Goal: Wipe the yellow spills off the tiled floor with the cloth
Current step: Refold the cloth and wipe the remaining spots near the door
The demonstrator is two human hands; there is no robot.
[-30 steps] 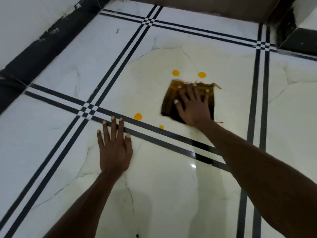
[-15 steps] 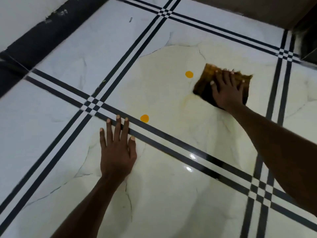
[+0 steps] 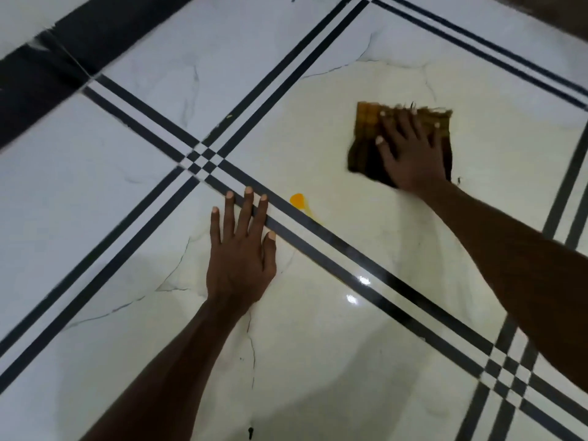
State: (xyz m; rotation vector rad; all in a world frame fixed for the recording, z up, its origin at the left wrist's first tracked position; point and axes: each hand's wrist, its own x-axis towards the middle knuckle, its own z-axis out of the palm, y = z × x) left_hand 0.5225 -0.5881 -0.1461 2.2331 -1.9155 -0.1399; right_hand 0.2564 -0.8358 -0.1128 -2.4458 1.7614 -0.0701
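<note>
1. Cloth (image 3: 366,138): brown-yellow, flat on the white tiled floor (image 3: 318,361), upper right.
2. Our right hand (image 3: 410,154) presses on it, fingers spread, palm down, no pinch.
3. One yellow spill (image 3: 297,199) smeared beside the black stripe (image 3: 350,249).
4. Our left hand (image 3: 240,249) lies flat, fingers splayed, just beside the spill.

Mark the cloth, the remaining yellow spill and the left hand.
cloth (image 3: 366,128): head view, bare upper left part.
yellow spill (image 3: 297,199): head view, middle of the blob.
left hand (image 3: 240,262): head view, back of the hand.
</note>
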